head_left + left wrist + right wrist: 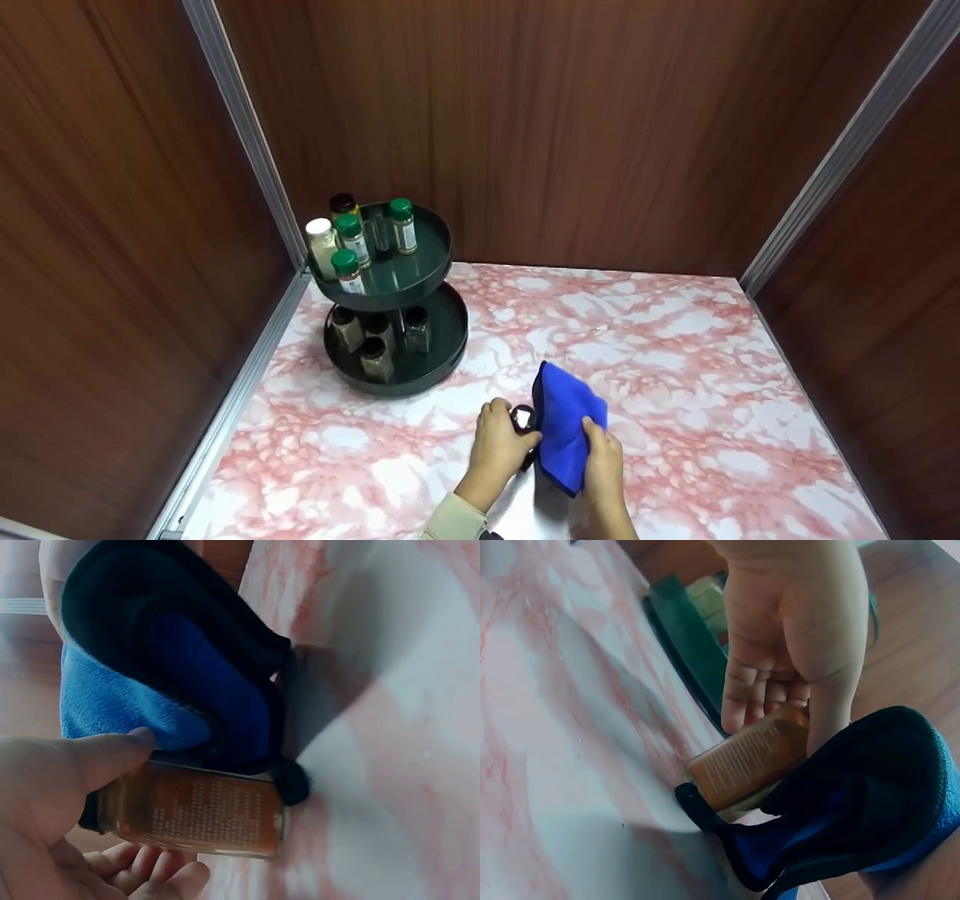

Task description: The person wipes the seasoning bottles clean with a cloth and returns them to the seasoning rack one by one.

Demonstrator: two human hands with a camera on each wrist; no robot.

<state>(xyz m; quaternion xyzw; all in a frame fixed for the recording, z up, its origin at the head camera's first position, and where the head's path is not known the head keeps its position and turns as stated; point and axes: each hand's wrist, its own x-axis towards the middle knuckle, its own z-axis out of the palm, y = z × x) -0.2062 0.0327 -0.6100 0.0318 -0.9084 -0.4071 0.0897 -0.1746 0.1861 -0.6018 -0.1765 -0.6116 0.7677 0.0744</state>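
My left hand (496, 448) grips a spice jar by its upper end, near the front of the table. From above mostly the jar's shiny dark cap (523, 418) shows. In the left wrist view the glass jar (206, 814) has brown contents and pale printed text, with the thumb on one side and the fingers on the other. My right hand (604, 466) pinches a blue cloth (566, 429) with black edging, just right of the jar. A fold of the cloth touches the jar (742, 761) along its side and near its base in the right wrist view.
A dark green two-tier round rack (416, 277) stands at the back left. Green-capped jars (405, 229) and a white-capped jar (322, 247) sit on its top tier. Several dark-capped jars (377, 360) stand below. Wood-grain panels (525, 135) enclose the pink marbled table (705, 390).
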